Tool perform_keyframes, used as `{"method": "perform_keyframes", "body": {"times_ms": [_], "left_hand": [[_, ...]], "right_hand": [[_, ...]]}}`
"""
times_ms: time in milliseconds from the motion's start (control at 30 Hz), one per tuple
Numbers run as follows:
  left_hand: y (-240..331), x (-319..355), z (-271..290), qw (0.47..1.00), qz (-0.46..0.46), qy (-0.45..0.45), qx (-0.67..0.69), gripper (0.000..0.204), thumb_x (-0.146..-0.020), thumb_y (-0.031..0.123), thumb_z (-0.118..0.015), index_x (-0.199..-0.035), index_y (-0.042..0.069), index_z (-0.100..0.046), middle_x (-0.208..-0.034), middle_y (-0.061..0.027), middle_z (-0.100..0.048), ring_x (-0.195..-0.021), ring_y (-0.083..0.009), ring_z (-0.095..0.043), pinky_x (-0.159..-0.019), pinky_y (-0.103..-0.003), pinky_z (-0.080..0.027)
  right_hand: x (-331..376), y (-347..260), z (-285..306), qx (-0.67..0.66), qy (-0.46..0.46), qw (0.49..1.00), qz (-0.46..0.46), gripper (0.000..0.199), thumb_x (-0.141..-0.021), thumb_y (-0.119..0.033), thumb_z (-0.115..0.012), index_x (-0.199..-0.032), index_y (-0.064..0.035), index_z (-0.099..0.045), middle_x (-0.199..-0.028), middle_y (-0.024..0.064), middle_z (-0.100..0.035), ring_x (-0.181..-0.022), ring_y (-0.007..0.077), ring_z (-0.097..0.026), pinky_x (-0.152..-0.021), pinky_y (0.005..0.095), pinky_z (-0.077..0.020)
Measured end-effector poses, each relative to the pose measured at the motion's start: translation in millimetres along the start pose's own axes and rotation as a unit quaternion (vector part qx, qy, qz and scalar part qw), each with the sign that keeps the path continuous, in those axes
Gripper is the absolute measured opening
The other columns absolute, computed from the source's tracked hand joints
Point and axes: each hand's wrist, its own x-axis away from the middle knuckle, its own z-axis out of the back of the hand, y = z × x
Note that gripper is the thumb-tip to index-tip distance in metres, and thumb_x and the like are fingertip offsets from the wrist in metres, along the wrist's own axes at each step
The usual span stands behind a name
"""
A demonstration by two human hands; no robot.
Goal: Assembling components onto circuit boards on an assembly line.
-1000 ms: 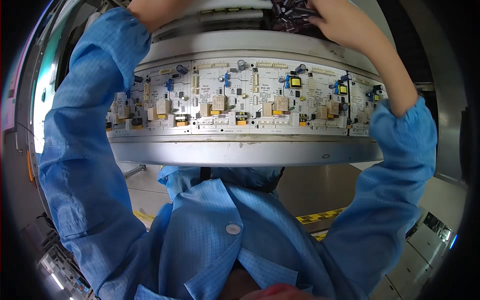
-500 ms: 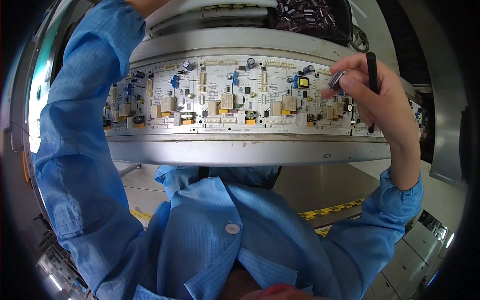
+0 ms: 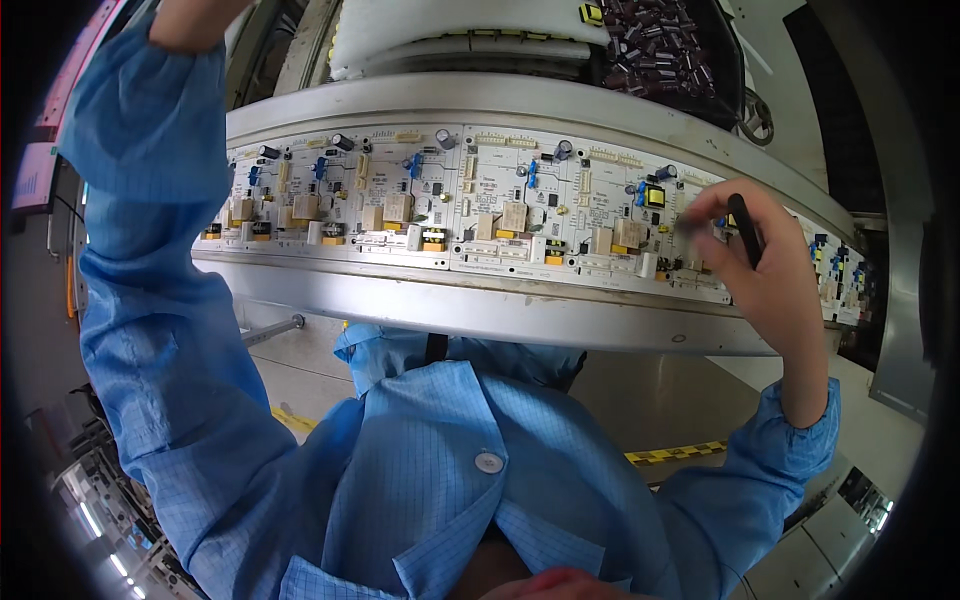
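My right hand (image 3: 755, 245) hovers over the right part of a row of white circuit boards (image 3: 497, 180). Its fingers are closed, with a slim black stick-like tool (image 3: 745, 230) across the palm. At the blurred fingertips is a small dark capacitor (image 3: 690, 224); whether it touches the board I cannot tell. Near those fingertips stands a yellow-and-black transformer (image 3: 654, 196). Of my left hand only the wrist (image 3: 195, 22) shows at the upper left; its fingers lie beyond the picture's edge.
A metal rail (image 3: 480, 308) borders the boards on my side. Beyond them, a black tray (image 3: 738, 70) holds many loose capacitors (image 3: 660, 50). White foam (image 3: 450, 18) lies beside it, with a yellow-and-black part (image 3: 591, 14) on top. Striped tape (image 3: 675, 453) marks the floor.
The whole view has shifted, so the boards appear lower and farther right. My right fingertips have come lower over the board with the capacitor. My left wrist has moved left.
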Motion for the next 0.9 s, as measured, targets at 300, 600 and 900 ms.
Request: {"method": "perform_keyframes", "body": {"times_ms": [300, 600, 900], "left_hand": [[56, 41, -13, 0.946, 0.046, -0.276, 0.164, 0.019, -0.091, 0.014, -0.068, -0.106, 0.002, -0.066, -0.081, -0.0032, -0.061, -0.06, -0.0093, -0.049, -0.053, -0.024, -0.04], [86, 66, -19, 0.878, 0.09, -0.368, 0.294, 0.028, -0.097, 0.011, -0.06, -0.125, 0.006, -0.057, -0.11, -0.0064, -0.061, -0.09, -0.0128, -0.054, -0.075, -0.027, -0.049], [83, 70, -30, 0.868, 0.076, -0.377, 0.315, 0.02, -0.101, 0.017, -0.056, -0.115, 0.003, -0.059, -0.104, -0.007, -0.061, -0.089, -0.0143, -0.055, -0.08, -0.03, -0.048]], "right_hand": [[5, 26, -1, 0.127, 0.064, 0.984, 0.109, 0.015, -0.083, 0.0, -0.071, -0.098, -0.0016, -0.07, -0.089, 0.0038, -0.065, -0.068, 0.0101, -0.055, -0.058, 0.0236, -0.0399], [-1, 23, -6, 0.109, 0.062, 0.981, 0.145, 0.018, -0.081, 0.005, -0.071, -0.098, -0.001, -0.069, -0.09, 0.0077, -0.065, -0.075, 0.0155, -0.062, -0.064, 0.0265, -0.049], [0, 22, -6, 0.167, 0.023, 0.977, 0.13, 0.024, -0.076, 0.01, -0.067, -0.098, -0.0001, -0.067, -0.093, 0.0097, -0.064, -0.082, 0.0219, -0.068, -0.071, 0.0313, -0.0565]]}}
